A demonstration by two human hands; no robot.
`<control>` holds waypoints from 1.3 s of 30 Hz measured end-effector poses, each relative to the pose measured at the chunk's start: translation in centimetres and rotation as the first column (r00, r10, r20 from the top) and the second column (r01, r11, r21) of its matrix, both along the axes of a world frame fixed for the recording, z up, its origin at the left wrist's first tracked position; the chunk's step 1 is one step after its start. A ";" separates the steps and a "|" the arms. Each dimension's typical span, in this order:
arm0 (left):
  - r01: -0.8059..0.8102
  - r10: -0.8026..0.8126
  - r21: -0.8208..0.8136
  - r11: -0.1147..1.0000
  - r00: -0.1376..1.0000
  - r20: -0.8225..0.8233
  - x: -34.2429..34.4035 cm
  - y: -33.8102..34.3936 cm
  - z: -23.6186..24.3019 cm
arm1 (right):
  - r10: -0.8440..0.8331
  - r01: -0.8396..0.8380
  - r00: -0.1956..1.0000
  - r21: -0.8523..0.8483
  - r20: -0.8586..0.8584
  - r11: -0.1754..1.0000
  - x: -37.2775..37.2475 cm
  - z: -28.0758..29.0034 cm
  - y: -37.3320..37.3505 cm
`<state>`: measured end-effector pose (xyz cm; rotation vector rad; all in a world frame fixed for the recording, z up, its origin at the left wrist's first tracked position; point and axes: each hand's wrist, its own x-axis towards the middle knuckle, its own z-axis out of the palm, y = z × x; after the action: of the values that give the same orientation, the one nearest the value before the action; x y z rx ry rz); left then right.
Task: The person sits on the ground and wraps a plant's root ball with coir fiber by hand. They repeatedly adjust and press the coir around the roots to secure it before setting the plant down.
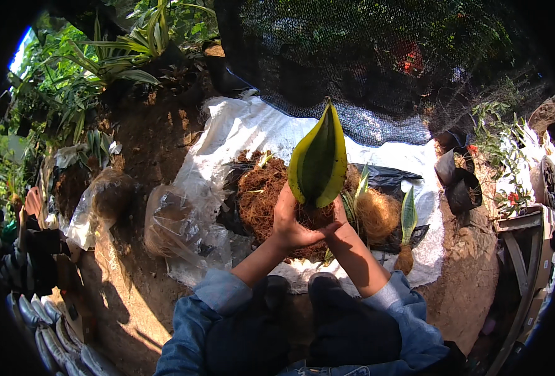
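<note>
A snake plant (pixel 318 160) with a broad dark green leaf and yellow edges stands upright between my hands, above the white sheet. My left hand (pixel 288 222) cups its brown fibrous root ball (pixel 315 216) from the left, and my right hand (pixel 339 218) closes round it from the right. The two hands meet beneath the root ball, where some fingers are hidden. Left of and behind them lies a heap of reddish-brown coir (pixel 262 191). On the right are a ball of golden fibre (pixel 378 216) and a smaller snake plant (pixel 409 216) with its base wrapped in fibre.
Everything lies on a white woven sheet (pixel 227 128) on bare soil. Clear plastic bags (pixel 171 225) with brown contents rest to the left. Dark shade netting (pixel 378 56) hangs at the back. A black plant pot (pixel 464 188) and a wooden frame (pixel 521 250) stand to the right.
</note>
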<state>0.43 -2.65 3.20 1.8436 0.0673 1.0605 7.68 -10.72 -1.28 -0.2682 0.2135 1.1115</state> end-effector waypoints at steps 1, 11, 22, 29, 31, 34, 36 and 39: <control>-0.003 0.003 0.024 1.000 1.000 -0.001 0.1 -0.3 -0.1 | -0.052 0.054 0.998 -0.048 0.038 0.997 -0.2 0.4 0.2; 0.037 -0.037 0.024 0.999 0.999 0.037 0.4 1.9 -2.4 | 0.109 -0.127 0.982 -0.106 -0.157 0.986 1.5 0.5 -0.5; 0.101 -0.104 -0.036 0.994 0.992 -0.066 0.1 0.9 -2.1 | -0.018 0.154 0.906 -0.290 0.423 0.945 0.0 -1.0 -0.1; -0.099 0.099 0.025 0.995 0.995 0.000 0.8 0.0 -2.3 | -0.177 0.122 0.981 -0.443 -0.084 0.888 -1.2 0.6 0.3; -0.120 0.116 0.046 0.992 0.990 0.085 1.0 0.0 -2.1 | -0.162 0.131 0.986 -0.412 -0.040 0.902 -1.4 1.6 0.1; -0.092 0.092 0.047 0.995 0.996 -0.003 1.2 0.5 -1.8 | -0.134 0.122 0.991 -0.323 -0.017 0.939 -1.2 2.7 0.2; -0.027 0.027 -0.010 1.000 0.998 0.053 1.3 1.1 -1.8 | 0.047 -0.031 0.991 0.128 -0.123 0.991 -0.5 3.0 0.1; 0.023 -0.032 0.114 0.993 0.996 0.077 1.1 2.3 -1.7 | 0.106 -0.107 0.990 -0.007 -0.089 0.994 0.6 2.9 -0.1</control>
<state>1.50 -0.31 1.46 1.8960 -0.0661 1.1372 8.30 -10.87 1.62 -0.2432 0.2875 1.2298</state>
